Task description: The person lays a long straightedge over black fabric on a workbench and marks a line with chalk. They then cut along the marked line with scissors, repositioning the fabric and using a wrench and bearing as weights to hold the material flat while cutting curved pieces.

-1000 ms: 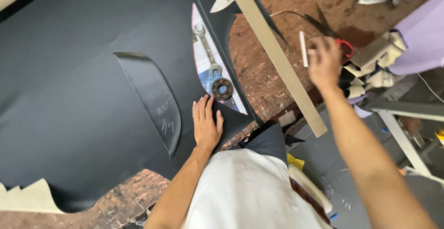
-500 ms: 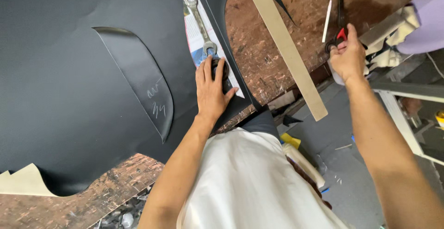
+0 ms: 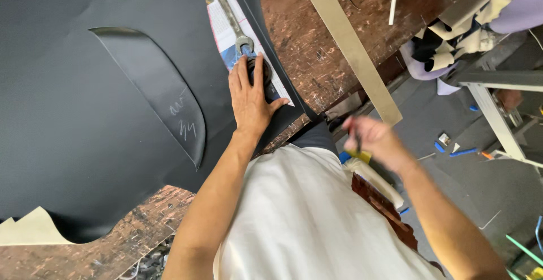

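The left hand [image 3: 249, 96] is pressing flat, fingers spread, on the black sheet [image 3: 85, 116] and wrench [image 3: 226, 14] atop the worktop [image 3: 317, 48]; the right hand [image 3: 376, 140], blurred, is closing around a thin dark tool. Steady pressure seems key to keeping the sheet from shifting.

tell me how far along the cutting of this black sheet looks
Looks done: a curved panel with chalk marks lies cut out on the black sheet. In hand: the left hand presses the sheet beside a wrench; the right hand grips a thin, blurred tool. Left: most of the sheet shows uncut.
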